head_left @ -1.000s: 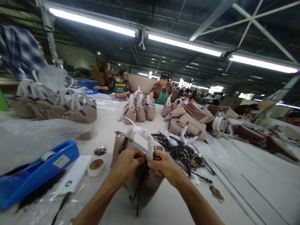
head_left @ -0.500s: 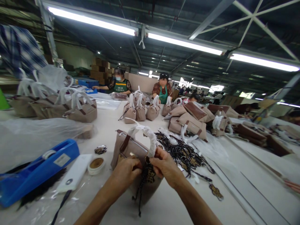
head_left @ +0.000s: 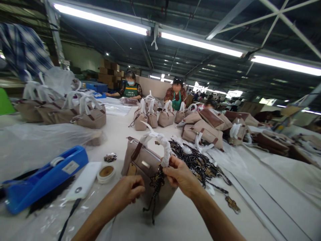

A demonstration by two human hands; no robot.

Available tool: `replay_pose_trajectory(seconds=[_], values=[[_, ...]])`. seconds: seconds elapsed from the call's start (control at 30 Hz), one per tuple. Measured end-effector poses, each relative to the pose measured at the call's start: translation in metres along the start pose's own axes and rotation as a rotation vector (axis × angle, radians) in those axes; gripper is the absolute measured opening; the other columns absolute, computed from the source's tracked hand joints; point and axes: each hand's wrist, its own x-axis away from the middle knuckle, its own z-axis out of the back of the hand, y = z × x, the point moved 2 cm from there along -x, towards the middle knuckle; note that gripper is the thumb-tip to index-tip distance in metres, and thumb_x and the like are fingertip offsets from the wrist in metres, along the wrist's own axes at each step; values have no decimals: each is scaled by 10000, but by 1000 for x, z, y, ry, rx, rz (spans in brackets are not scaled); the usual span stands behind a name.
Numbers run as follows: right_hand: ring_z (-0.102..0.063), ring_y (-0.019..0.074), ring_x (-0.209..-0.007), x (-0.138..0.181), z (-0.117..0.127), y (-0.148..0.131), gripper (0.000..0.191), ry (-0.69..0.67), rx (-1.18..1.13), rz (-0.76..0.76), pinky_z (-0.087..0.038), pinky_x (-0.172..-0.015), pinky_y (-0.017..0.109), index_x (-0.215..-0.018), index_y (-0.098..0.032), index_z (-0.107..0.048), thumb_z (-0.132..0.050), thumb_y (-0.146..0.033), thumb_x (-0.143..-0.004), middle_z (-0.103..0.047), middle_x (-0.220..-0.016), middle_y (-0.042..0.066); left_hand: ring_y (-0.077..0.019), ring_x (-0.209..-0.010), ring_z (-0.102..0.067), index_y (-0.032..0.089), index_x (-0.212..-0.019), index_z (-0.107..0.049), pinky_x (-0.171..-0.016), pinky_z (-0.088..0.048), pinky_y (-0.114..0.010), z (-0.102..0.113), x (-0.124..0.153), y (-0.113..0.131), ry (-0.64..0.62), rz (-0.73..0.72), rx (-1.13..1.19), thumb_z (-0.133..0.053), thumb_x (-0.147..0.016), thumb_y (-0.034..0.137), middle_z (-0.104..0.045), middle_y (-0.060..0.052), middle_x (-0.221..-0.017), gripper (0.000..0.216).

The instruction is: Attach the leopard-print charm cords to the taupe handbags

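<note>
A taupe handbag with brown trim stands on the table before me, its handle wrapped in white paper. My right hand is closed round the handle's lower right end, close to the charm's attachment. A black braided charm with a leopard-patterned flower hangs there against the bag's front, its cords dangling. My left hand, fingers curled in with nothing visible in them, is just left of the charm and apart from it. A tan tag hangs on the bag's left side.
Right of the bag lies a heap of charms. On the left are a blue tape dispenser, a white power bank with a cable, and a tape roll. Several handbags stand farther back. Two co-workers sit across the table.
My left hand has drawn back leftward from the charm, uncovering the bag's metal plate and the tag. The charm's flower now shows higher on the bag. My right hand keeps its place at the handle.
</note>
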Motion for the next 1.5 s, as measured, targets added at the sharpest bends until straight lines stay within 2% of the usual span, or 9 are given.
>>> replay_pose_trajectory(seconds=[0.13, 0.23, 0.33, 0.43, 0.63, 0.8, 0.93, 1.27, 1.5], values=[[-372, 24, -341, 0, 2, -2, 322, -5, 31, -27, -246, -289, 137, -900, -165, -569, -720, -265, -633, -537, -606, -84, -98, -508, -546, 162, -620, -611, -477, -447, -197, 13, 2, 5, 152, -114, 192, -625, -752, 269, -660, -26, -802, 170], [-381, 32, -336, 0, -1, -2, 303, 1, 50, -33, -260, -293, 140, -892, -164, -567, -708, -261, -641, -526, -578, -88, -97, -552, -603, 147, -607, -581, -523, -505, -222, 6, 2, 17, 137, -132, 617, -658, -747, 264, -672, -86, -1066, 198], [-397, 37, -348, 0, -4, -1, 288, 6, 79, 5, -295, -311, 149, -885, -155, -574, -700, -246, -643, -540, -587, -78, -114, -567, -618, 176, -654, -529, -475, -493, -190, -6, -2, 34, 102, -183, 1032, -694, -751, 266, -691, -23, -816, 212], [-388, 43, -350, 0, -4, 1, 275, 21, 87, 20, -303, -321, 155, -883, -155, -576, -692, -238, -649, -513, -544, -87, -77, -510, -588, 190, -724, -520, -481, -482, -147, -12, -9, 43, 144, -198, 1148, -737, -754, 251, -631, 46, -632, 228], [-378, 53, -356, -1, -1, 5, 255, 34, 95, 49, -300, -329, 160, -915, -154, -572, -666, -224, -689, -490, -499, -96, -130, -601, -676, 174, -798, -554, -558, -536, -191, -11, -21, 28, 265, -18, 896, -792, -678, 343, -720, -17, -715, 316], [-379, 47, -357, 1, -4, 4, 216, 23, 131, 67, -292, -329, 153, -914, -158, -586, -637, -200, -709, -493, -507, -96, -110, -382, -518, 181, -745, -636, -376, -388, -190, -16, -27, 20, 277, -31, 319, -580, -816, 404, -582, 46, -498, 241], [-390, 52, -359, 2, -5, 3, 206, 39, 170, 57, -291, -329, 148, -909, -156, -595, -624, -193, -708, -488, -475, -96, -119, -401, -498, 220, -870, -715, -411, -370, -207, -21, -28, 22, 241, -91, 43, -516, -840, 317, -566, 53, -508, 223], [-379, 52, -345, 2, -3, 6, 217, 3, 167, 64, -285, -331, 149, -929, -152, -596, -637, -215, -726, -495, -460, -95, -202, -771, -641, 189, -742, -733, -713, -474, -264, -22, -27, 34, 301, -244, 9, -556, -778, 264, -675, -28, -754, 195], [-409, 64, -356, 5, -5, -8, 215, 7, 302, 42, -312, -341, 152, -932, -151, -606, -611, -230, -732, -511, -459, -80, -166, -593, -603, 181, -771, -677, -500, -486, -226, -32, -30, 33, 355, -152, 199, -582, -789, 321, -660, -5, -674, 170]])
